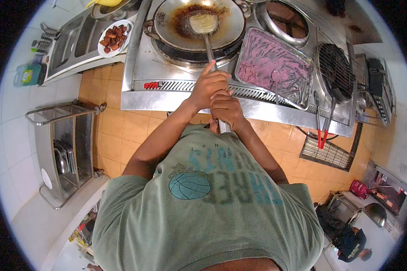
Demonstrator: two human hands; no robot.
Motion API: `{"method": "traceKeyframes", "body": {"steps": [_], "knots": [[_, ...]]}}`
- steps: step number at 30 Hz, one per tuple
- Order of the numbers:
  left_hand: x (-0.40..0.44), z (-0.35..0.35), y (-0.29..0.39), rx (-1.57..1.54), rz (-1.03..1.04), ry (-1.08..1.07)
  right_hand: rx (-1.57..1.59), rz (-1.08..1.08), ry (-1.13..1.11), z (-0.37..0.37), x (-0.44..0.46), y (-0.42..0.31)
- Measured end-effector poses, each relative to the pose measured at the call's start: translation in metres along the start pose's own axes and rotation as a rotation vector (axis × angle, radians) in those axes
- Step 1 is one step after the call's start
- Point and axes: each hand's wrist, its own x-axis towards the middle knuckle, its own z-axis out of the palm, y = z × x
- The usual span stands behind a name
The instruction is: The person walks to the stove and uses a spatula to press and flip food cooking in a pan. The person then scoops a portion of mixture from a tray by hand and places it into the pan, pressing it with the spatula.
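In the head view, a long-handled metal wok spatula (209, 47) reaches from my hands into the wok (167, 22). Its broad, pale-yellow-looking head rests in the wok's browned middle; I cannot tell whether that yellow is oil or food. My left hand (209, 88) is wrapped round the handle higher up, one finger stretched along it. Just below, my right hand (227, 109) is closed round the same handle, whose thick end points at my shirt. The wok sits on a burner of the steel stove (138, 86).
Right of the wok lies a metal tray (310, 77) of purple, dark-streaked food. Beyond are a round pot (280, 22), a grill rack (337, 67) and red-handled tongs (323, 122). A plate (101, 49) of brown chunks stands left, above a steel trolley (68, 113). Another person (350, 244) is at lower right.
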Motion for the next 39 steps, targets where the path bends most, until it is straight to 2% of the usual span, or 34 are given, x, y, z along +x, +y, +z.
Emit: {"method": "traceKeyframes", "body": {"steps": [7, 10, 14, 17, 20, 21, 24, 25, 28, 29, 32, 39], "knots": [[-0.005, -0.002, -0.001, -0.022, -0.028, -0.039, 0.044, -0.016, -0.005, -0.002, 0.004, -0.002], [-0.006, -0.002, 0.007, 0.005, -0.124, 0.034, 0.039, -0.022, 0.023, -0.003, 0.006, -0.003], [-0.009, -0.013, 0.010, 0.031, -0.104, -0.044, 0.052, 0.002, 0.039, 0.001, 0.001, -0.003], [-0.008, -0.021, 0.016, -0.104, -0.228, -0.005, 0.044, -0.002, 0.006, -0.002, 0.002, -0.005], [-0.021, -0.030, 0.017, -0.006, -0.353, 0.035, 0.051, -0.043, 0.003, 0.000, 0.001, -0.001], [-0.025, -0.028, 0.015, 0.034, -0.352, 0.118, 0.056, -0.046, -0.008, 0.000, 0.002, -0.001], [-0.037, -0.026, 0.009, -0.118, -0.627, 0.142, 0.057, -0.019, -0.022, 0.001, -0.002, 0.001], [-0.046, -0.017, -0.001, -0.360, -0.809, 0.121, 0.052, -0.002, -0.027, 0.000, -0.001, -0.001], [-0.048, -0.020, -0.010, -1.361, -1.316, 0.060, 0.017, 0.011, 0.009, 0.001, 0.000, -0.006], [-0.035, -0.025, 0.002, -1.318, -1.427, 0.069, -0.001, 0.005, 0.029, 0.001, 0.002, -0.005], [-0.022, -0.036, 0.011, -1.531, -1.334, -0.085, 0.013, 0.005, 0.023, -0.002, 0.002, -0.005], [-0.025, -0.025, 0.011, -1.610, -1.369, -0.099, 0.032, -0.019, 0.069, 0.002, 0.000, -0.003]]}}
